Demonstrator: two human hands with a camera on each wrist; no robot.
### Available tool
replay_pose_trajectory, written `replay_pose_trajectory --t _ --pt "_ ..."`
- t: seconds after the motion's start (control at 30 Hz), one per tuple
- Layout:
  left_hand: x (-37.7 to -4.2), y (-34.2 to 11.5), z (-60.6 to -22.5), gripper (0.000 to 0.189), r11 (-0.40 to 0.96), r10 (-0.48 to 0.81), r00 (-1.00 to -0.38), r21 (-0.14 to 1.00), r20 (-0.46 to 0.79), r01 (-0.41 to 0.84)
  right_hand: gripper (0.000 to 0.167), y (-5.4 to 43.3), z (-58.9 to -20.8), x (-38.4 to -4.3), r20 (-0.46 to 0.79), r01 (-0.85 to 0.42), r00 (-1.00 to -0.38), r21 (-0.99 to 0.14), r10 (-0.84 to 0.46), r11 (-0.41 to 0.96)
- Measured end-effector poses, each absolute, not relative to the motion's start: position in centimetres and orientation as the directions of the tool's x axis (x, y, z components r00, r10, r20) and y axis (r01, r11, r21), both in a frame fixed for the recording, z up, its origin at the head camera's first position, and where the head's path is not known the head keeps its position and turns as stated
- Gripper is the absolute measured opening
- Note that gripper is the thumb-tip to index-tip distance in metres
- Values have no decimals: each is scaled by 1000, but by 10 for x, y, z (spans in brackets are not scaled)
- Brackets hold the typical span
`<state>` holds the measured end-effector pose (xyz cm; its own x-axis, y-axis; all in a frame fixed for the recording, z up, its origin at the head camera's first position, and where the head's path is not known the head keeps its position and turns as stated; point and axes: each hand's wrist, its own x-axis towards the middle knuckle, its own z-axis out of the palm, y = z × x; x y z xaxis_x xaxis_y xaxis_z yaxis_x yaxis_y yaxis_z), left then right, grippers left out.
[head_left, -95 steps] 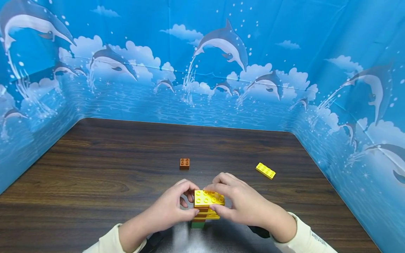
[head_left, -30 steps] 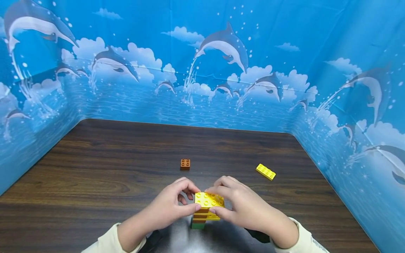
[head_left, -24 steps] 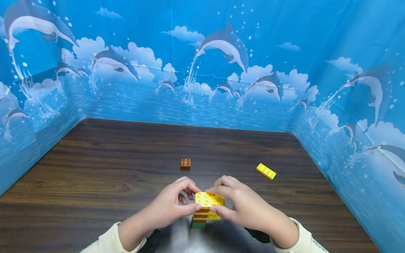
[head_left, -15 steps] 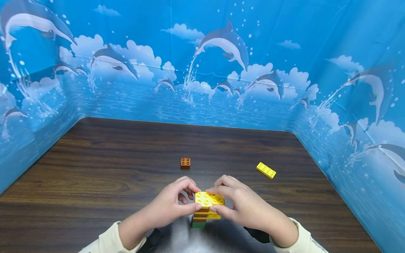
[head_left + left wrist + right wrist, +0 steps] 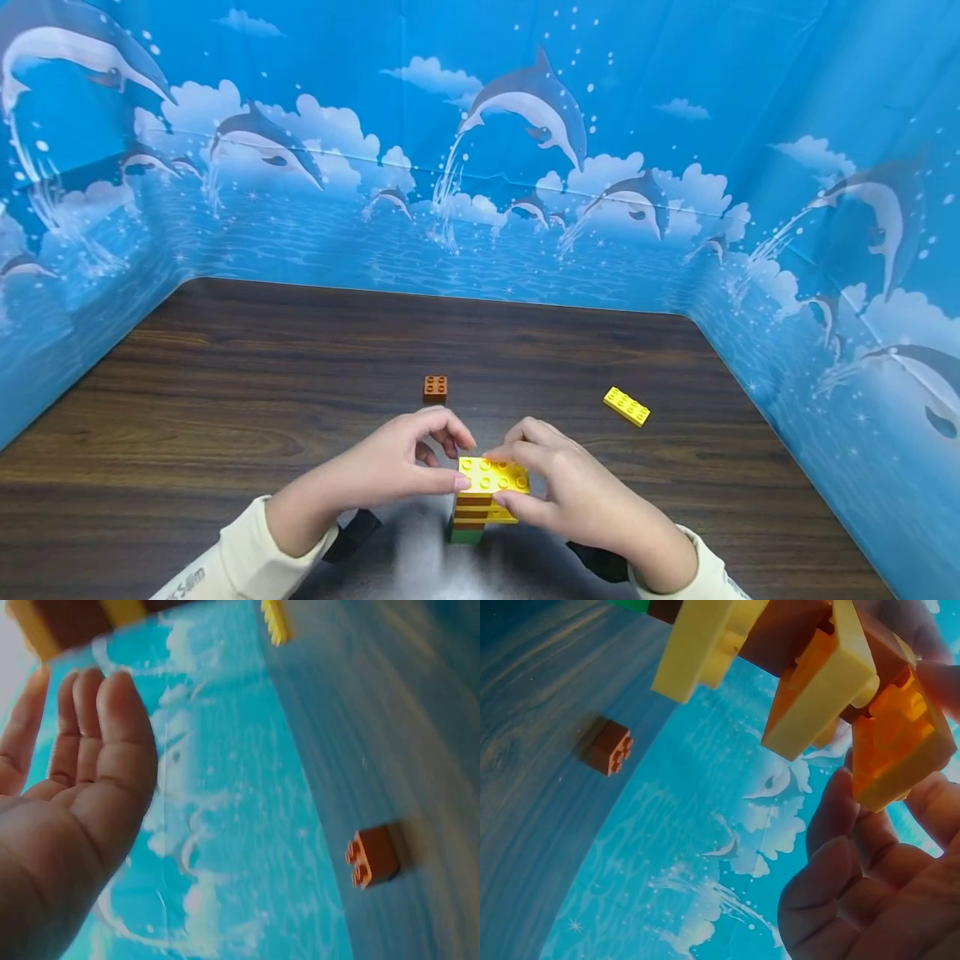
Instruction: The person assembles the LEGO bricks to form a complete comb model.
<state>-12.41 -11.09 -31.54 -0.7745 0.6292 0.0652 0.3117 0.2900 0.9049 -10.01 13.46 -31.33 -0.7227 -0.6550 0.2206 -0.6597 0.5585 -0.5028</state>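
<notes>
A tower of toy building bricks stands in front of me, with a green brick (image 5: pixel 467 537) at the bottom and brown bricks (image 5: pixel 787 634) alternating with yellow plates above. On top lies a yellow eight-stud plate (image 5: pixel 493 477), jutting out to the right. My right hand (image 5: pixel 566 487) pinches this top plate between thumb and fingers at its right part. At the plate's left end is my left hand (image 5: pixel 393 462), thumb tip right at the front corner, the other fingers raised off the back. In the left wrist view, the left fingers (image 5: pixel 124 727) hold nothing.
On the dark wood table (image 5: pixel 262 375) lie a loose brown four-stud brick (image 5: pixel 435 388), beyond the left hand, and a loose yellow plate (image 5: pixel 627 406) to the back right. A blue dolphin-print curtain (image 5: pixel 337 225) surrounds the table's back and sides.
The left hand has let go of the top plate, its fingers lifting and shifting slightly left and away. The right hand keeps its pinch, and the tower stands as before.
</notes>
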Motion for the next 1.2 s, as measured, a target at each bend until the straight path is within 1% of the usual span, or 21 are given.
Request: replay_pose_trajectory --t 0.07,0.23,0.37,0.5,0.73,1.2 --pt "-134 -115 -315 31 297 597 -799 905 74 306 33 134 -313 -100 219 -659 -723 -503 -655 559" --pt "-164 -122 -323 32 358 413 -908 904 70 233 33 133 -312 -100 210 -663 -720 -488 -661 567" --pt "-186 -126 -335 35 366 327 -945 918 25 151 34 132 -310 -99 193 -660 -723 -477 -663 581" --pt "-205 -128 -345 36 375 287 -957 924 -35 79 35 132 -308 -100 175 -649 -731 -476 -659 594" --pt "-234 -127 -361 45 436 276 -954 900 -117 16 34 133 -307 -100 166 -639 -738 -483 -654 598" --pt "-253 -121 -374 45 502 219 -955 862 -198 -64 34 134 -307 -100 156 -631 -743 -488 -651 603"
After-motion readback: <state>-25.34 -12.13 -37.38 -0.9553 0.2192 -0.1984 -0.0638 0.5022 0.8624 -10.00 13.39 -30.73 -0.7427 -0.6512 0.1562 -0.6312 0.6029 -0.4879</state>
